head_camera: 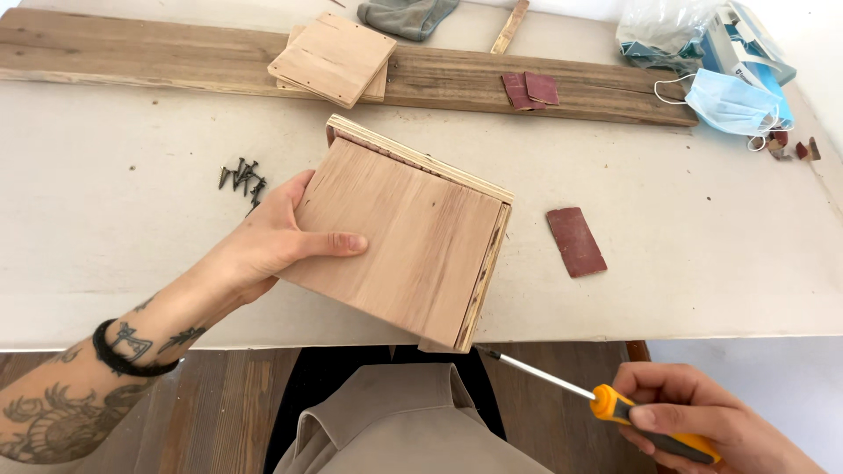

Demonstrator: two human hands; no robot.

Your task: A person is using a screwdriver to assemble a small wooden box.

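Over the table (105,290) edge, the left hand (268,241) gripped the plywood box (408,246), steadying it; below the box, the right hand (694,412) clutched a screwdriver (606,404).

Tattooed left forearm (79,386), black wristband (123,358), khaki collared shirt (404,421).

The screwdriver's (615,405) tip vanishes behind the wooden box's (399,233) lower corner; the right hand (702,417) is cut off by the bottom edge.
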